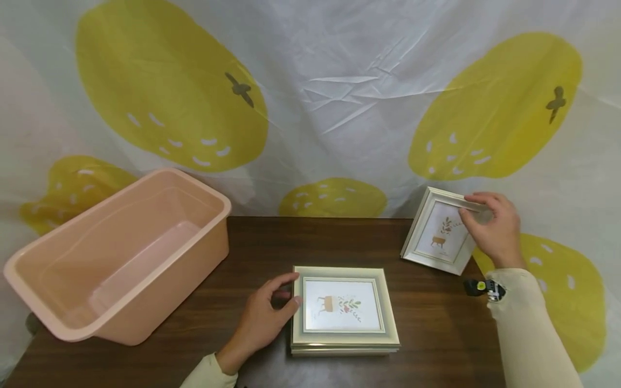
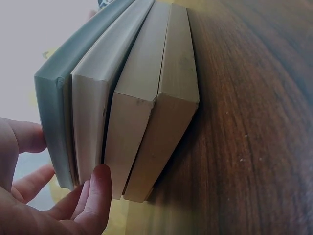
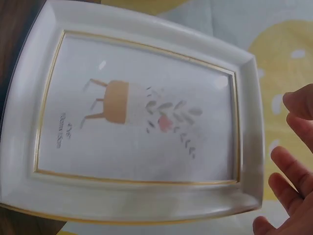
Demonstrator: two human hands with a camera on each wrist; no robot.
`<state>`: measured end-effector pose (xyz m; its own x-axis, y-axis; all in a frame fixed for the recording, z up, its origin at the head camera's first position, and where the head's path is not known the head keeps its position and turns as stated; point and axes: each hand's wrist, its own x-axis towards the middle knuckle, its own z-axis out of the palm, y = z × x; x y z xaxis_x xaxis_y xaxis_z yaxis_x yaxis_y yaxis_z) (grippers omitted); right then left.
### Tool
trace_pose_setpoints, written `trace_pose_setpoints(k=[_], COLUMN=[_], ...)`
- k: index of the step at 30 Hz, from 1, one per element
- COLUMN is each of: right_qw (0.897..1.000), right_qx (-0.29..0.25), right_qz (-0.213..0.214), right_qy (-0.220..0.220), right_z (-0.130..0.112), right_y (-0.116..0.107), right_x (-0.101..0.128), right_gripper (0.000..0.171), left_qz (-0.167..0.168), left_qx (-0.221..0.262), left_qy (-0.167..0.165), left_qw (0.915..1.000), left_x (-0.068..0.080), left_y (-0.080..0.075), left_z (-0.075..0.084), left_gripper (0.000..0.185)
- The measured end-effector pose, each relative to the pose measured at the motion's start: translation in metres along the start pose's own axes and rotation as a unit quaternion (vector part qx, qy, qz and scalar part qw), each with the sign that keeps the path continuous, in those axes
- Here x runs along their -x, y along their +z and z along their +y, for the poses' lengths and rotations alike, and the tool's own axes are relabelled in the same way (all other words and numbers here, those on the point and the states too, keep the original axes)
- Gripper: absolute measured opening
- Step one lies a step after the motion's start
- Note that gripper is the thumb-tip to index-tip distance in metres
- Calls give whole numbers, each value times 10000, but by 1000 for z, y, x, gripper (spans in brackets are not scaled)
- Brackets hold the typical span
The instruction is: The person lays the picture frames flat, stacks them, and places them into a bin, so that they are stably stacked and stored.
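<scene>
A pale silver picture frame (image 1: 439, 231) stands tilted at the table's back right, showing a potted-plant print. Beside its upper right corner is my right hand (image 1: 499, 231); in the right wrist view the spread fingers of the right hand (image 3: 293, 196) are apart from the frame (image 3: 146, 200). Nearer the front lies a stack of several similar frames (image 1: 344, 338), the top one face up. My left hand (image 1: 262, 315) is at the stack's left edge. Its fingertips touch the frames' sides in the left wrist view, where the layered frames (image 2: 134, 98) show edge-on.
A pink plastic basin (image 1: 165, 285) stands at the left of the dark wooden table (image 1: 271, 242), its inside bare. Behind the table hangs a pale cloth (image 1: 339, 124) with large yellow fruit prints. A small black device (image 1: 485, 288) is strapped on the right wrist.
</scene>
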<state>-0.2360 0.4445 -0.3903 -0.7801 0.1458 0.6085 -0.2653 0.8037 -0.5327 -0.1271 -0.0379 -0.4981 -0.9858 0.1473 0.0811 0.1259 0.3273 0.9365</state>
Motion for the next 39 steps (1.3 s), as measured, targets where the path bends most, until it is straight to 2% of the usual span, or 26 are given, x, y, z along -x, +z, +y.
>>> trace_pose_setpoints(k=[4,10,17,26,33,39], right_qw=[9995,9992,9968,9977,9962,9945], right_qx=[76,103,243,439,513,458], right_qz=[-204,-360,-625,-512,-694,-829], right_qy=[248,163,437,17,-92,-452], right_z=[7,17,26,28,25,22], right_y=[-4,-6,-6,-5,-10,-13], right_x=[-1,-4,2,14,22,26], right_gripper=[31,29,30,25,25,25], left_qz=[6,-9,-50,-24,-32,-26], left_qx=[21,12,33,19,82,67], left_qy=[-21,-45,-57,-51,-125,-73], left_qw=[10000,10000,10000,10000,9999,9999], left_x=[0,0,1,0,-1,-1], left_y=[0,-1,-1,0,0,0], left_z=[0,1,1,1,1,0], left_gripper=[42,41,41,41,41,41])
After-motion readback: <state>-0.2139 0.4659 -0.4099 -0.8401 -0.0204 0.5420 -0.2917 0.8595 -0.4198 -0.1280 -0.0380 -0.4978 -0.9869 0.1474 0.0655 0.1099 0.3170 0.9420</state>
